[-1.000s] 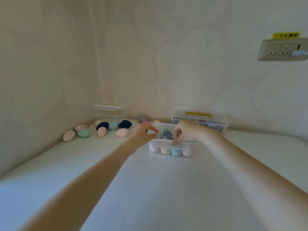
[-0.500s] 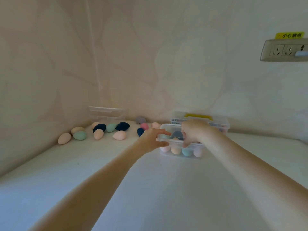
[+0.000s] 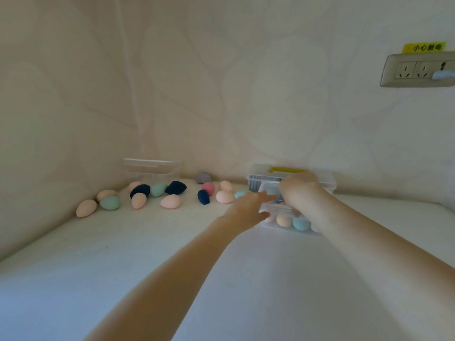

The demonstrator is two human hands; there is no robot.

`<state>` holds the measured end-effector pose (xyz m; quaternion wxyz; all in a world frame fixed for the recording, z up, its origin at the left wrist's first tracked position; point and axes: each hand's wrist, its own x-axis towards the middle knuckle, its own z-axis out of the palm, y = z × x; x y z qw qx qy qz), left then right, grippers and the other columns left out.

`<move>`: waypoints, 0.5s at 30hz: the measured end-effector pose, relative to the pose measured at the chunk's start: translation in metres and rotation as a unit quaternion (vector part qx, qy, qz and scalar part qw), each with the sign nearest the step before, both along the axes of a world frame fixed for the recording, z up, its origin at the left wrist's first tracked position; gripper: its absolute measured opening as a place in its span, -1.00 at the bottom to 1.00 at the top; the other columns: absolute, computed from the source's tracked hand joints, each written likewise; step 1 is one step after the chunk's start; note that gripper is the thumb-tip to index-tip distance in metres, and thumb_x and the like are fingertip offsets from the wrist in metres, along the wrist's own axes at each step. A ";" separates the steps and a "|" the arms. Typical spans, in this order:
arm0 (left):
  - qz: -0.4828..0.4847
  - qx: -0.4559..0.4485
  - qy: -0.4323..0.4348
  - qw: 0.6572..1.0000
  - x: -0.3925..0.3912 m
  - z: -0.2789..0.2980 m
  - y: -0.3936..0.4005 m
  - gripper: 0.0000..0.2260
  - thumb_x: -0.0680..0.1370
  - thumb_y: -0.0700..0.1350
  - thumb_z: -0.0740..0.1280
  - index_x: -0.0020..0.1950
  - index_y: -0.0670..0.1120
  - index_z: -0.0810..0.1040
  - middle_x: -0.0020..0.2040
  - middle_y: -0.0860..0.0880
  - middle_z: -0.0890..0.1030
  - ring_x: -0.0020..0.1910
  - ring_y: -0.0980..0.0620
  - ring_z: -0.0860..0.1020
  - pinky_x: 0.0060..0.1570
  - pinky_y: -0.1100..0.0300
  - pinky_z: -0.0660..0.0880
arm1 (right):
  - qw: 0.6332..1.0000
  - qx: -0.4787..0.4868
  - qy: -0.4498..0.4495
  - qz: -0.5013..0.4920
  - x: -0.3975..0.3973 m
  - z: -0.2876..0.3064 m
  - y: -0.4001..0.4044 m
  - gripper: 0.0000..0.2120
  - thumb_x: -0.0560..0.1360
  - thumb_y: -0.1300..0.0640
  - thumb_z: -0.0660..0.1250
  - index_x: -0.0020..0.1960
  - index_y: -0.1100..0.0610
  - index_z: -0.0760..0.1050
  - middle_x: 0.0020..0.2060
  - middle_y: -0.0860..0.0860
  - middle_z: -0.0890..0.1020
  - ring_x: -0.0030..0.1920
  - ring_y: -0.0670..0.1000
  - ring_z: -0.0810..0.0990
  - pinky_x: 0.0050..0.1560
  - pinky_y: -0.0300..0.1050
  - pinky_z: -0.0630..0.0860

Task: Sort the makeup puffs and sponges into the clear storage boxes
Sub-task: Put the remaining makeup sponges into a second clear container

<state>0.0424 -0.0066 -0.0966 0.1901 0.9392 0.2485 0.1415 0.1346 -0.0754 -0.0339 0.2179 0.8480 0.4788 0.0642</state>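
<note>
sponges (image 3: 170, 201) lie loose along the back of the white worktop (image 3: 123, 279), egg-shaped, peach, teal, navy, pink, one grey by the wall. nearest loose ones to the hands: a peach one (image 3: 224, 196) and a navy one (image 3: 203, 197), just left of the left hand (image 3: 248, 208). more sponges already sit in the front clear box (image 3: 290, 223), peach and blue ones seen thru its wall.

left hand is at the box's left end, fingers stretched out twd it, fingertips at or on the rim; looks open, not wrapped round anything. right hand (image 3: 299, 190) is over the box top w/ fingers curled down; whether it pinches the box edge, a lid or a sponge i can't tell, knuckles hide it.

behind it a 2nd clear box (image 3: 327, 183) w/ a yellow handle (image 3: 283, 169), against the wall. a 3rd empty-looking clear box (image 3: 152, 167) stands far left at the back, by the sponge cluster. wall socket (image 3: 416, 70) top right.

key relation: remaining sponges are all to the left of both hands, so left hand is nearer; most lie w/ long axis roughly along the wall line. judgement: next pick prob goes to the left hand reaching sideways, right hand steadying the box.
</note>
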 end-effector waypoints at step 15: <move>0.191 0.076 -0.054 0.977 -0.114 0.029 0.115 -0.62 0.57 -0.28 0.15 0.37 -0.08 0.41 0.34 -0.04 0.46 0.29 -0.05 0.45 0.18 0.16 0.37 | 0.939 0.209 0.211 0.174 -0.088 -0.015 0.112 -0.87 0.48 0.26 0.20 -0.15 0.16 0.51 -0.36 0.00 0.44 -0.26 0.10 0.49 -0.31 -0.18 0.34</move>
